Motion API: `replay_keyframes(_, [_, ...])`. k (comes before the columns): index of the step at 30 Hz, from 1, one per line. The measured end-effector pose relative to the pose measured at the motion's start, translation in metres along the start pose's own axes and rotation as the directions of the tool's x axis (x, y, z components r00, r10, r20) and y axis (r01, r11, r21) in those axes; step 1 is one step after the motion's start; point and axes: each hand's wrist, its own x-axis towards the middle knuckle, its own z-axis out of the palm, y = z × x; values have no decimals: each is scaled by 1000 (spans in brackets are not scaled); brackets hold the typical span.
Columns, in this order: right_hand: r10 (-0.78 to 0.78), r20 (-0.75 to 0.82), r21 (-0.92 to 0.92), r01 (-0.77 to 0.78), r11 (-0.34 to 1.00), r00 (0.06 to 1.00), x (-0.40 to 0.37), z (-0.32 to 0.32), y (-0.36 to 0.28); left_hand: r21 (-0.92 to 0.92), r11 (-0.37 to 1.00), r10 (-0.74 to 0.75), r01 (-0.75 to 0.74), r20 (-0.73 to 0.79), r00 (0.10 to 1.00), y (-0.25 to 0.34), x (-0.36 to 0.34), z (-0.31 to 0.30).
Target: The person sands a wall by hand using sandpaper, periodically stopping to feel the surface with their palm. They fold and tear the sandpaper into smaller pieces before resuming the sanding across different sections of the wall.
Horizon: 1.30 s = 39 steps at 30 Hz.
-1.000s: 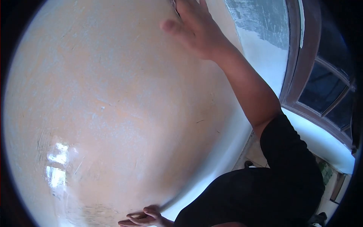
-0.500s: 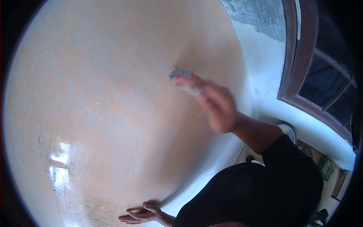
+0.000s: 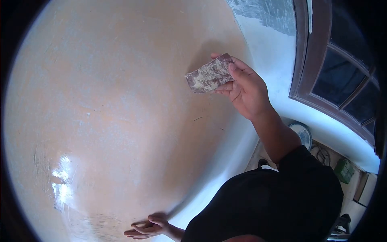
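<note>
The left hand (image 3: 147, 230) lay empty by the wall (image 3: 121, 121), fingers loosely curled, while the right hand (image 3: 246, 90) pinched dusty sandpaper (image 3: 209, 75) between thumb and fingers, just off the wall, near the window (image 3: 342, 80).

The single camera rides on my head, its wide fisheye lens close to the peach wall (image 3: 121, 101), which fills everything left of my right hand (image 3: 246, 90). It faces forward and down: my left hand (image 3: 147, 229) sits at the bottom edge, and a window frame (image 3: 318, 60) lies right of my right hand.
</note>
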Motion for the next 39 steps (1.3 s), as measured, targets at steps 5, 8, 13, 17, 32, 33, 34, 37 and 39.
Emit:
replay_keyframes(5, [-15,5,-54,15,998,1000,-2,-3,5,10,1000,-11,11,7,1000,-2,-2,3])
replay_keyframes(8, [10,3,-60,-10,998,1000,-5,-9,3,11,1000,-16,16,11,1000,3,3,-3])
replay_keyframes(13, [35,-15,-79,-36,996,999,-9,-11,10,19,1000,-15,15,2,1000,2,-3,3])
replay_keyframes(17, [-11,-80,-133,0,991,997,-20,-6,15,-148,984,-90,95,45,995,8,-8,1])
replay_keyframes(32, [36,-125,-441,-88,893,992,-139,71,39,-1000,-17,311,20,13,950,95,49,-25])
replay_keyframes(33, [50,-102,-465,-92,880,994,-147,78,42,-996,-68,318,57,33,948,96,50,-27])
replay_keyframes(34, [65,-78,-489,-95,867,995,-156,85,44,-995,-69,314,70,45,948,96,52,-29])
replay_keyframes(37, [131,-64,-607,-143,782,989,-186,105,44,-984,-35,261,176,161,952,91,53,-35])
replay_keyframes(39, [142,-56,-602,-147,785,988,-205,118,46,-900,-179,288,398,339,896,83,46,-36])
